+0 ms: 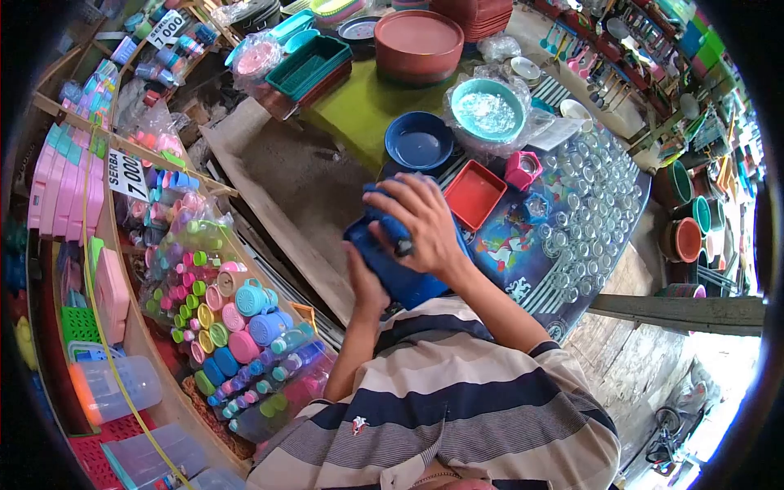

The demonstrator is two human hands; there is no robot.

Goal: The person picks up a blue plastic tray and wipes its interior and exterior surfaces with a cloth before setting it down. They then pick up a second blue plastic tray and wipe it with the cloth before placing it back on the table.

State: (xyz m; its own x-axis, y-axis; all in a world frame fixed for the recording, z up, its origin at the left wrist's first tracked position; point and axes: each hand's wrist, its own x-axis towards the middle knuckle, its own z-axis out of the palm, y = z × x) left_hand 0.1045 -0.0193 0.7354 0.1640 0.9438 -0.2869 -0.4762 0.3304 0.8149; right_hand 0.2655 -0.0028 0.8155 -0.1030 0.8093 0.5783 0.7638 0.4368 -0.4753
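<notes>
A blue plastic container [408, 280] is held close in front of my striped shirt. My left hand [366, 278] rests against its left side, with the fingers partly hidden. My right hand [418, 224] is closed over a crumpled blue cloth [382, 214] on top of the container, and a dark rounded object [403, 247] shows beneath its fingers. Just beyond the hands are a round blue basin [419, 140] and a red rectangular tray [475, 194].
Many glass jars [584, 208] cover the table [535, 298] at the right. Shelves [175, 408] of bottles stand at the left. Stacked red basins [418, 41], green baskets [310, 69] and a turquoise basin [488, 109] lie ahead. A wooden beam [678, 312] juts in at the right.
</notes>
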